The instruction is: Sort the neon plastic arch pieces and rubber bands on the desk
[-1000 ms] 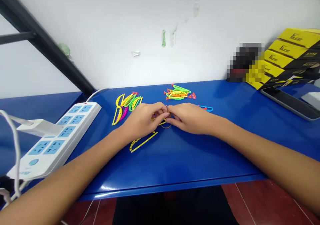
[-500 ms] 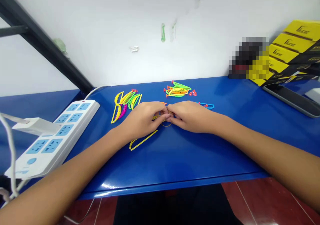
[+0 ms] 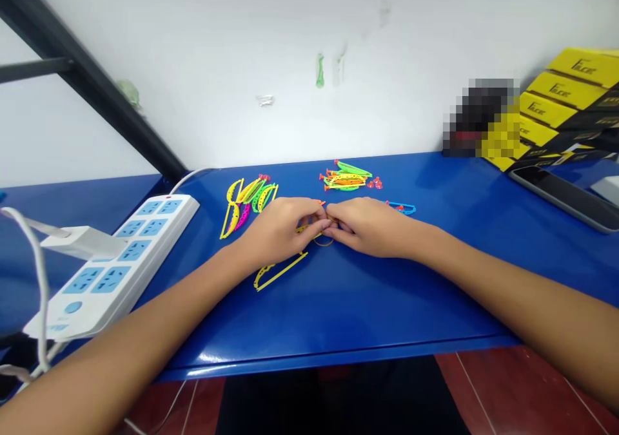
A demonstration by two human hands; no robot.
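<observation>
My left hand (image 3: 286, 230) and my right hand (image 3: 368, 227) meet over the middle of the table, fingertips pinched together. A thin tan rubber band (image 3: 324, 243) loops down below the fingertips. A perforated yellow plastic strip, seemingly part of a toy bow, shows between my left thumb and index finger; the fingers hide most of it. Beneath my left wrist lies a yellow toy bow (image 3: 283, 272), its upper part covered by the hand. A small orange tip (image 3: 319, 201) pokes out behind the fingertips.
Toy bows in several colours (image 3: 246, 202) lie left; toy bows and red-tipped darts (image 3: 347, 178) lie behind. A blue toy bow (image 3: 407, 209) rests right of my hand. A white power strip (image 3: 118, 261), a phone (image 3: 565, 196) and stacked yellow boxes (image 3: 561, 90) flank the blue table (image 3: 338, 312).
The view has shifted slightly, so the surroundings appear a little further right and lower. Both hands keep the same pinched pose, with the rubber band loop still below them.
</observation>
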